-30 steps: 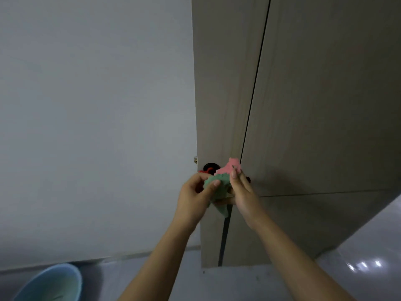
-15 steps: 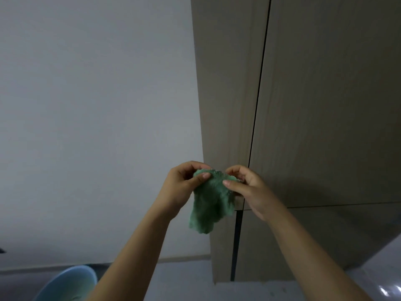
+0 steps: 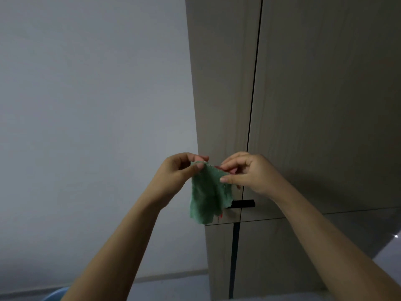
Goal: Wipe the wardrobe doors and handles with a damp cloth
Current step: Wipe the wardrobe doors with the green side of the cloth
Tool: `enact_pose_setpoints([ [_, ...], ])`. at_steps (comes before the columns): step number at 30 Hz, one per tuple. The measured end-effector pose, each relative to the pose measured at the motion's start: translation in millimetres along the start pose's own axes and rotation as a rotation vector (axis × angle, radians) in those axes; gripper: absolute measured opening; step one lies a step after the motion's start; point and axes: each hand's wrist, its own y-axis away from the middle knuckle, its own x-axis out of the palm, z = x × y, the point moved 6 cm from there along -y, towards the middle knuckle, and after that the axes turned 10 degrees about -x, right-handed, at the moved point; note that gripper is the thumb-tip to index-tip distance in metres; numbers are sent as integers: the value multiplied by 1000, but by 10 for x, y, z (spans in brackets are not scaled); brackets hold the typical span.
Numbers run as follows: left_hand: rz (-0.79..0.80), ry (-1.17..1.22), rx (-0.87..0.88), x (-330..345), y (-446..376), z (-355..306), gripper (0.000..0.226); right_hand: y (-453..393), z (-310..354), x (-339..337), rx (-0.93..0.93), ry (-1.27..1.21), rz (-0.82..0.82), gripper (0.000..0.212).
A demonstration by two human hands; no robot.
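Right now you hold the cloth [image 3: 206, 192] up in the air with both hands, just in front of the wardrobe [image 3: 314, 105]. Your left hand [image 3: 178, 172] pinches the top left edge, with thumb and fingers closed on it. Your right hand [image 3: 247, 172] pinches the top right edge the same way. So each grip is clamped on the cloth, and the rest of it hangs down loose between them. You hold it by the top like this, I think, so it can fall open and you can spread or fold it before you wipe. The cloth does not seem to touch the doors yet. The dark handle [image 3: 243, 203] sits just behind the bottom of the cloth, near the gap between the two doors. A bit of a blue tub [image 3: 56, 296] shows low on the floor, likely for wetting the cloth. The wiping looks not yet begun here.
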Motion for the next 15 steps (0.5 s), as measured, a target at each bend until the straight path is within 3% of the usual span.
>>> enact_pose_setpoints([
  [7, 116, 55, -135, -3, -48, -8, 14, -89, 57, -191, -38, 80, -96, 11],
  [11, 73, 76, -198, -10, -98, 41, 16, -105, 96, -184, -29, 193, -96, 8],
  [15, 42, 144, -192, 64, -167, 5, 15, -136, 165, -238, -93, 265, -221, 9],
])
